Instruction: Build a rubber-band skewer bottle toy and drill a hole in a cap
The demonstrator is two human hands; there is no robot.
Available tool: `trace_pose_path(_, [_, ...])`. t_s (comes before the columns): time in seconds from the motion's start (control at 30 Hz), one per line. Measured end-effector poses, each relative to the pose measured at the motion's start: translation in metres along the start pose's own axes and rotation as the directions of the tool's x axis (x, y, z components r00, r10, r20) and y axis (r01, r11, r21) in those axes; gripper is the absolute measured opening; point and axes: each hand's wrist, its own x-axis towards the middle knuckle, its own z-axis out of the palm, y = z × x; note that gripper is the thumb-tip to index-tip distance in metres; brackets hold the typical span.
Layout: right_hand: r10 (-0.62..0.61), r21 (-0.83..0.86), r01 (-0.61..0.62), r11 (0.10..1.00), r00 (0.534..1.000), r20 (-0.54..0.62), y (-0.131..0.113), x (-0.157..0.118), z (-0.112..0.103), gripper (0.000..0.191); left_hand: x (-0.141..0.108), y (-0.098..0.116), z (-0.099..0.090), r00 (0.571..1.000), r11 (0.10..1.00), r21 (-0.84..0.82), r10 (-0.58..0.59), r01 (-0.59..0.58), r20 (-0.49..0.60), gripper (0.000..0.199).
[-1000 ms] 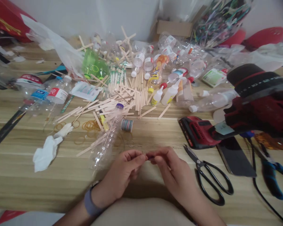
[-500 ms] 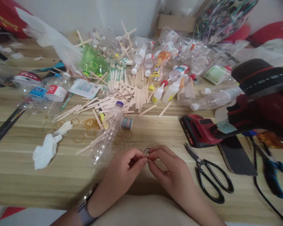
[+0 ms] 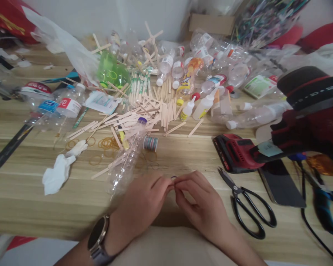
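My left hand, right hand | pinched closed on thin dark loop | held together, likely for control | black-handled scissors near right

- Thin loop, lower middle: dark, with a purplish tint.
- Spool of thread, centre: bands of grey-blue, reddish and white.
- Surface: pale tan wood, streaked with brown grain.
- Long bottle, left of centre: clear, with a purple cap.
- Rubber bands, left of centre: amber.
- Flat sticks, centre: pale cream-beige.
- Scissors, lower right: black handles, dark grey blades.
- Drill, right edge: dark red and black.
- Pliers, lower right: black and blue handles.
- Watch, lower left: black face, silvery rim, greyish-purple strap.
- Tissue, left: plain white.
- Two bottles, upper left of centre: see-through bright green.
- Bag, upper left corner: red with gold-yellow markings.
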Motion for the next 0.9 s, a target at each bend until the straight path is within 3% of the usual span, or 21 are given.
trace_pose_path(0.07, [0.061,0.055,-0.060,0.997,0.998,-0.024,-0.002,0.002,0.001,0.021,-0.003,-0.001,0.001,0.996,0.989,0.114,0.092,-0.089,-0.021,0.029])
trace_pose_path(0.13, [0.090,0.076,-0.089,0.993,0.996,-0.019,-0.003,0.003,0.001,0.021,-0.004,-0.001,0.000,0.993,0.985,0.132,0.113,-0.109,-0.023,0.029])
trace_pose_path(0.2, [0.104,0.075,-0.103,0.992,0.995,-0.005,-0.004,0.004,0.000,0.021,-0.003,-0.001,-0.002,0.997,0.997,0.042,0.071,-0.071,-0.006,0.025])
trace_pose_path(0.3, [0.117,0.065,-0.116,0.991,0.993,-0.004,-0.003,0.003,-0.002,0.019,0.001,0.001,-0.004,0.993,0.967,-0.233,-0.091,0.107,0.079,0.016])
trace_pose_path(0.37, [0.122,0.078,-0.123,0.989,0.992,0.011,-0.002,0.004,-0.003,0.018,0.004,0.001,-0.004,0.962,0.858,-0.441,-0.203,0.263,0.180,0.015])
trace_pose_path(0.47, [0.131,0.115,-0.138,0.984,0.990,0.059,-0.001,0.004,-0.004,0.018,0.009,0.000,-0.001,0.912,0.617,-0.671,-0.286,0.411,0.296,0.015])
trace_pose_path(0.57, [0.133,0.107,-0.136,0.985,0.991,0.035,0.001,0.003,-0.002,0.017,0.011,-0.001,0.004,0.864,0.416,-0.765,-0.346,0.491,0.366,0.013])
trace_pose_path(0.67, [0.068,0.022,-0.067,0.998,0.997,-0.041,0.004,-0.001,0.000,0.017,0.011,-0.001,0.008,0.831,0.290,-0.799,-0.373,0.527,0.412,0.018])
trace_pose_path(0.8, [-0.079,-0.141,0.073,0.987,0.996,-0.037,0.005,-0.005,-0.001,0.018,0.009,-0.001,0.010,0.827,0.248,-0.809,-0.357,0.532,0.434,0.022])
trace_pose_path(0.9, [-0.120,-0.200,0.113,0.973,0.993,-0.020,0.004,-0.003,-0.003,0.016,0.010,0.000,0.009,0.838,0.330,-0.789,-0.382,0.518,0.390,0.023])
